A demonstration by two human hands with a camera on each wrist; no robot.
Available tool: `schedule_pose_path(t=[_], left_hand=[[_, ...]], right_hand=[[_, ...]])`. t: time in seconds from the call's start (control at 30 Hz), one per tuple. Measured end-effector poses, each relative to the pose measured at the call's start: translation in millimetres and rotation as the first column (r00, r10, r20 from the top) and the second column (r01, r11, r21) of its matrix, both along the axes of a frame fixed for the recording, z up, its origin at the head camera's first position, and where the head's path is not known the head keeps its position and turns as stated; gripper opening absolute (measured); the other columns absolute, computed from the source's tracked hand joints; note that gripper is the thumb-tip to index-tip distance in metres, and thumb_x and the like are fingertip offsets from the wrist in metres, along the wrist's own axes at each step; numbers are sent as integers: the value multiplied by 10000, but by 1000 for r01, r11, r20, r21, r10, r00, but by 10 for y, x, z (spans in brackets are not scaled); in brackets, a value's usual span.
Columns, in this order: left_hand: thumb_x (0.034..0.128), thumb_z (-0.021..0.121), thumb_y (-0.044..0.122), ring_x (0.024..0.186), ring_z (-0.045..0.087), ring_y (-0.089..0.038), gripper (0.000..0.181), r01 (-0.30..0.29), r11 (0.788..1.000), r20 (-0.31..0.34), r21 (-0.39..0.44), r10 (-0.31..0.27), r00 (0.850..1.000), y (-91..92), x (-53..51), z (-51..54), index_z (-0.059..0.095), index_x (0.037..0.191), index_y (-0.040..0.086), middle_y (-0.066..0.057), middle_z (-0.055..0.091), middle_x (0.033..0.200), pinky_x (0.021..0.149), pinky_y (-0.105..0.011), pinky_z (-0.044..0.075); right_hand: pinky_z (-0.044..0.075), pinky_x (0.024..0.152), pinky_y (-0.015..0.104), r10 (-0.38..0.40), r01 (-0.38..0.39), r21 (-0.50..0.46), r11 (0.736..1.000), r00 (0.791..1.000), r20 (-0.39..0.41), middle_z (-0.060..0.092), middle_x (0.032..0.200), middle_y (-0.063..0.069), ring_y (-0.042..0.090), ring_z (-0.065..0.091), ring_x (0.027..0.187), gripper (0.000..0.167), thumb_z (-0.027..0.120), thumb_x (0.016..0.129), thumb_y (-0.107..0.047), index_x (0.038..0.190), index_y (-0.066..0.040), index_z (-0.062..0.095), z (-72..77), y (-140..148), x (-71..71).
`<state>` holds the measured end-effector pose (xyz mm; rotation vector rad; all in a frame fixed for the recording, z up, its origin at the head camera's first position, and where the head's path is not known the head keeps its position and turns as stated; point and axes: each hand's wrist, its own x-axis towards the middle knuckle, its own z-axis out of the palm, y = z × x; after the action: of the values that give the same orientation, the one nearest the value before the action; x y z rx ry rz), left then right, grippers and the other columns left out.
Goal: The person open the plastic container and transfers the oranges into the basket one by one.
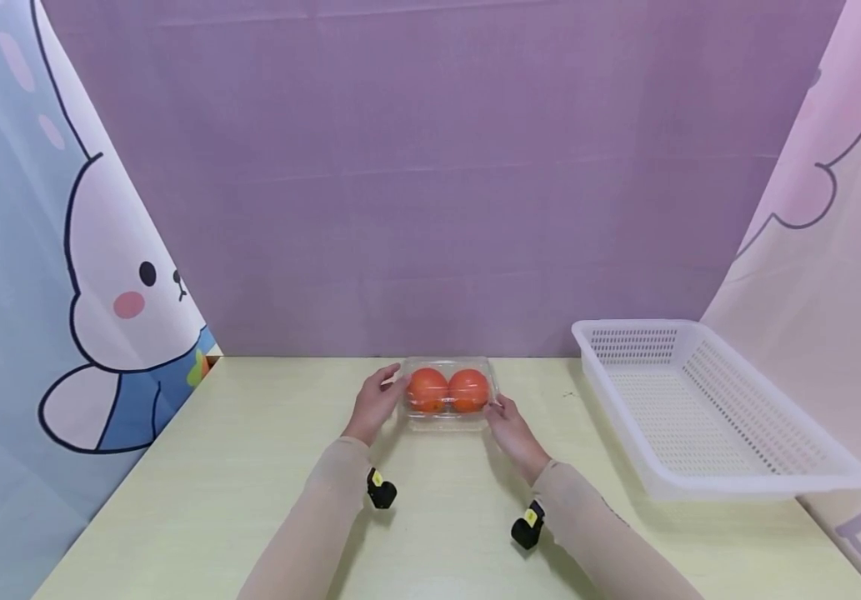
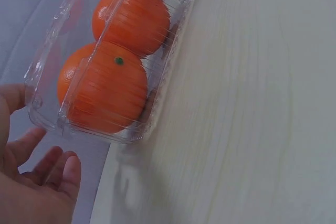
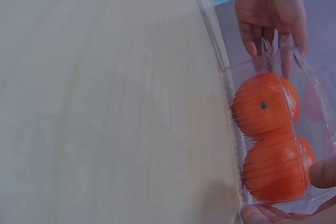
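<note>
A clear plastic box holds two oranges near the table's far edge; its lid stands partly raised in the wrist views. At the box's left end is my left hand, the thumb touching the lid's corner and the other fingers loosely bent below it, as the left wrist view shows. My right hand holds the right end, thumb on the lid side and fingers at the base in the right wrist view. The orange nearer my left hand shows a green stem spot.
A white perforated plastic basket stands at the right side of the pale wooden table. Behind the table hangs a purple cloth, with printed cartoon cloths at both sides. Small black cameras are strapped to both wrists.
</note>
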<state>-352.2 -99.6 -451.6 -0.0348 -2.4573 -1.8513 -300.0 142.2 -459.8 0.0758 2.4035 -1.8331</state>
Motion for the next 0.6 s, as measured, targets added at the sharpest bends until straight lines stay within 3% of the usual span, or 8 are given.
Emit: schedule_pose_path(t=[0.37,0.6], left_hand=[[1004,618,342,1310,492,-324,465,-17,1000,-12,6,17,1000,23,11,55,576,1409,117,-123,465,1489,1008,-495,478],[996,626,377,1283,479,-304,418,-43,999,-52,-12,43,998,19,14,91,640,1333,131,-103,524,1404,1066,-499,424]], right_hand=[[253,1150,569,-16,16,-14,1000,1000,13,265,1558,309,444,287,1428,647,384,1090,-299,1562,50,112,-2,-8,-16],[252,1151,564,-23,23,-5,1000,1000,17,262,1563,304,440,288,1430,646,383,1089,-303,1563,47,119,-2,-6,-13]])
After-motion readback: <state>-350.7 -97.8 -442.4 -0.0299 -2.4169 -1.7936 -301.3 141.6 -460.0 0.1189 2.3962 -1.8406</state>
